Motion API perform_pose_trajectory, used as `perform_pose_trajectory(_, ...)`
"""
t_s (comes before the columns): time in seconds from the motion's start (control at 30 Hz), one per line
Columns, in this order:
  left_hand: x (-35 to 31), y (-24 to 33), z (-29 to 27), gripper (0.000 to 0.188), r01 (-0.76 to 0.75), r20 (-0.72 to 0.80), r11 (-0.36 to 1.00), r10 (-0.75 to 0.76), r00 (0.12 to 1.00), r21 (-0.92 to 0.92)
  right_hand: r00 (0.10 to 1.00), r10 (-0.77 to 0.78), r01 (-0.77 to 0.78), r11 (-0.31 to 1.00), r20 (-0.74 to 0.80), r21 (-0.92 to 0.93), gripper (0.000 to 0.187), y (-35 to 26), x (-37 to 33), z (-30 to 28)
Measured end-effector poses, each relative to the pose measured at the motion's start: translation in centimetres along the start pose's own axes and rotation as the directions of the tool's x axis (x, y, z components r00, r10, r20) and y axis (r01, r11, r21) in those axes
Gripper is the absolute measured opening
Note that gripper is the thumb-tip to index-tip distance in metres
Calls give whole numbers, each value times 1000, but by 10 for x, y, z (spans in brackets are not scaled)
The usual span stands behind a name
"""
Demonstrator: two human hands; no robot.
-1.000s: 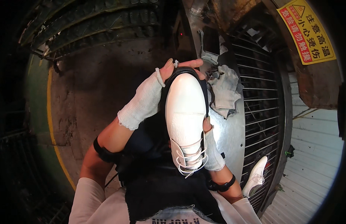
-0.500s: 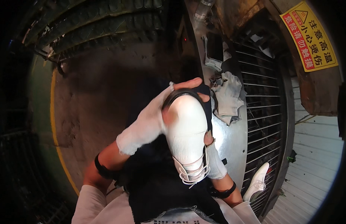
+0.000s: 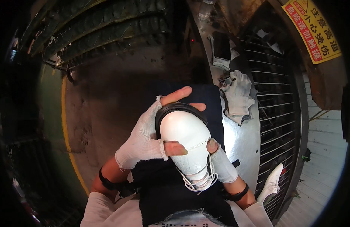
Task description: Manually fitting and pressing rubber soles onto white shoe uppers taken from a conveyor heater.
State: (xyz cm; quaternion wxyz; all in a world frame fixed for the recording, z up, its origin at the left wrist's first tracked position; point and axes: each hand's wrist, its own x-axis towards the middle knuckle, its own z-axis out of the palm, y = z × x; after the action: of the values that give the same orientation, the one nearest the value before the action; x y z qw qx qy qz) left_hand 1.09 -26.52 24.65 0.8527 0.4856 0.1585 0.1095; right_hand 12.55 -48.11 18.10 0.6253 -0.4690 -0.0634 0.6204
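Beside the left edge of the metal table (image 3: 246,151), the white shoe (image 3: 184,130) is held up, clamped by the left hand (image 3: 144,138) and the right hand (image 3: 222,162), and is seemingly being checked, so a snug grip is needed for any turn.

Passage lies open over the floor (image 3: 107,90), left of the left hand (image 3: 146,140), and over the bare strip of counter (image 3: 239,147) right of the right hand (image 3: 221,162). Obstacles: the held shoe (image 3: 184,128), filling the space between both hands; crumpled grey cloth (image 3: 237,94) on the counter; a loose shoe (image 3: 272,181) on the barred grate (image 3: 277,130).
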Motion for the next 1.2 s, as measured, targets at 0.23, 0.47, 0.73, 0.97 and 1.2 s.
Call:
perform_pose_trajectory(0.23,-9,-8,-2,118,-74,107,983,57,993,166,1000,18,-20,998,-23,-62,72,0,-2,-4)
perform_pose_trajectory(0.47,-36,-6,8,107,-216,-92,976,212,973,-34,987,10,39,953,159,-302,71,-37,-8,-3)
perform_pose_trajectory(0.73,-26,-34,-5,112,-532,-117,840,521,846,-108,982,80,-25,953,-169,301,66,32,-58,-55)
perform_pose_trajectory(0.97,-20,-51,-26,118,-123,418,981,50,907,150,933,-292,134,823,-210,-551,59,-129,-45,-42)
perform_pose_trajectory(1.2,2,-83,5,98,20,30,996,-23,999,89,963,-213,258,553,165,-792,88,-109,-9,-31)
